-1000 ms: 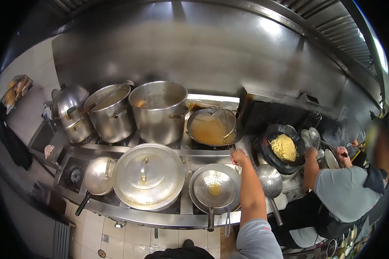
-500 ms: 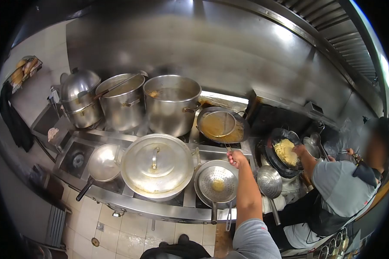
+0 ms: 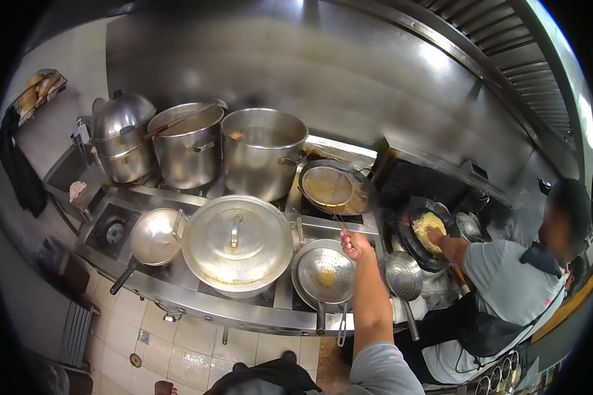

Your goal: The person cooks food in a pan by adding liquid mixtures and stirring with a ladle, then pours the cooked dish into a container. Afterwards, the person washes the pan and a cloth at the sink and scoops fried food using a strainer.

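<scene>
My right hand (image 3: 356,244) is closed round the thin handle of a round mesh strainer (image 3: 328,185). The strainer lies low over the left part of a dark wok (image 3: 360,199) with brownish liquid, at the back burner. Below my right hand, a perforated ladle (image 3: 341,264) with a small yellow patch rests on a wide metal bowl or pan. At the bottom edge, left of my legs, a small dark part of what looks like my left hand (image 3: 165,388) shows; its fingers are too cut off to read.
Tall pots (image 3: 263,155) line the back left, before them a large lidded pot (image 3: 237,243) and a small pan (image 3: 157,237). Another perforated ladle (image 3: 404,276) lies right of my forearm. At the right, a co-worker (image 3: 514,276) reaches into a wok of noodles (image 3: 423,227).
The mesh strainer has moved from tilted at the wok's right side to flatter at its left. The co-worker's hand has moved onto the noodles. A bit of hand now shows at the bottom edge.
</scene>
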Demonstrator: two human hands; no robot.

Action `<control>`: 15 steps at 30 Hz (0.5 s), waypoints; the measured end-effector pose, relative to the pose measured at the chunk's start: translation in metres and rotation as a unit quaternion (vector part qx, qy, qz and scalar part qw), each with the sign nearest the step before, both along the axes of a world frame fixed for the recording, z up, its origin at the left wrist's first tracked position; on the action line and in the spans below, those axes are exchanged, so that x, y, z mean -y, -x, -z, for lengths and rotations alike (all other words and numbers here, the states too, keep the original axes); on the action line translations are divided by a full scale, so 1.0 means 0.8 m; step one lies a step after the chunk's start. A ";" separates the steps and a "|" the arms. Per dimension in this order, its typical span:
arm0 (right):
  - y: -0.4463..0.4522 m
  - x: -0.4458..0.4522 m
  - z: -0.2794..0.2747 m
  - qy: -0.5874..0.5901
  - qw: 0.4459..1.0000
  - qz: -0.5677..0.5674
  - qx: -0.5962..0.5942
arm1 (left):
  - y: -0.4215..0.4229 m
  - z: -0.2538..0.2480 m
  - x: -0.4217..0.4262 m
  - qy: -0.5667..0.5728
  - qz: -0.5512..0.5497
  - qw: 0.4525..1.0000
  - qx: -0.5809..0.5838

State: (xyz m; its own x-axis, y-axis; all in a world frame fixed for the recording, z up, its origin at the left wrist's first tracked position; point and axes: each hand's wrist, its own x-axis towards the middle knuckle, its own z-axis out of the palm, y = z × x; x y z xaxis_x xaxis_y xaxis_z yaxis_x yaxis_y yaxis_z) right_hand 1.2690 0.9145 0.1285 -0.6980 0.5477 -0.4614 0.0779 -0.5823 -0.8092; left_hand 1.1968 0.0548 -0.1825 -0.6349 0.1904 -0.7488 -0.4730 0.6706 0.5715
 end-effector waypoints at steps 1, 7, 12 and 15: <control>-0.003 -0.001 0.002 0.018 1.000 -0.006 -0.021 | 0.000 -0.001 -0.005 0.011 -0.012 1.000 -0.004; -0.037 -0.011 -0.007 0.021 0.999 -0.013 -0.022 | -0.032 0.029 -0.036 -0.052 -0.115 0.983 0.132; -0.068 -0.048 -0.026 0.001 1.000 0.009 0.013 | -0.119 0.037 -0.096 -0.072 -0.093 0.993 0.027; -0.086 -0.081 -0.035 -0.091 0.995 0.035 0.029 | -0.141 0.066 -0.118 -0.075 -0.097 0.992 0.036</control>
